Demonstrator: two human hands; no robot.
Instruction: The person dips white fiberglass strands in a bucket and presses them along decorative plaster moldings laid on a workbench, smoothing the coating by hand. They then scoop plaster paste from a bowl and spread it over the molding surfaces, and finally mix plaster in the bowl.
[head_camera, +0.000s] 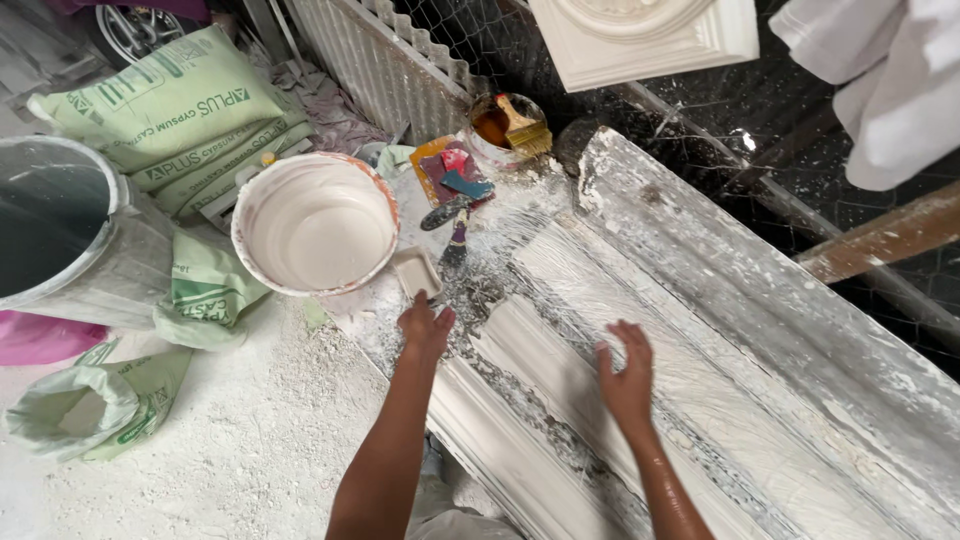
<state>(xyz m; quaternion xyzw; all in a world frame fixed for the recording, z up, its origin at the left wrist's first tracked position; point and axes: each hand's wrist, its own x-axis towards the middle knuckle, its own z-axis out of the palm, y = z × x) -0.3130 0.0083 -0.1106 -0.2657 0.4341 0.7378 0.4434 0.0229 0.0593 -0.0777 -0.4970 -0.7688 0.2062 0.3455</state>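
While both arms reached forward from the near edge, the hands worked over a long plaster mould that ran from the far left toward the near right. The left hand rested at the mould's left edge, fingers curled loosely, touching or just short of a small white scoop; whether it gripped the scoop could not be told. The right hand hovered open over the mould's ribbed middle, fingers spread and slightly bent, palm down, holding nothing; it seemed poised to smooth the wet plaster. The two hands were well apart.

Just left of the scoop sat a white bucket coated with plaster, likely kept close for easy dipping. Farther left stood a larger grey drum, and behind it lay stacked green bags. An open green sack slumped near the left, on a floor dusted with white powder. At the mould's far end stood a tin with a brush resting across it, beside small scrapers within reach. White cloth hung at the far right.
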